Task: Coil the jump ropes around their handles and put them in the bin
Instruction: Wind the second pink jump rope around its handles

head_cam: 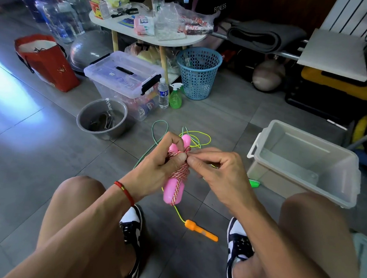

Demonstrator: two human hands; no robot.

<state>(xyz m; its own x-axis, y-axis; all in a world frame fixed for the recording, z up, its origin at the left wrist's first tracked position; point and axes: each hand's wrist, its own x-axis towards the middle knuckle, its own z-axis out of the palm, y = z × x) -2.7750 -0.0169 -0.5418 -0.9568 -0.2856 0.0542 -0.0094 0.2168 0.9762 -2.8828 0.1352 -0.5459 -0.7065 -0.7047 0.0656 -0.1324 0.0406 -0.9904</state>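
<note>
My left hand (164, 161) grips the pink handles (173, 189), wound with red-white rope (181, 171). My right hand (217, 173) pinches what appears to be the rope end. The grey bin (345, 181) sits right, on the floor.

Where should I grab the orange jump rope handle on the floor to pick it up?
Grip the orange handle around its slim straight shaft, coming down from above. It lies flat on the floor between the two shoes, so its top side is free. The fat rounded end is where the yellow-green rope comes out, so the narrow shaft probably lets your fingers close better and keeps them off the rope.
</note>
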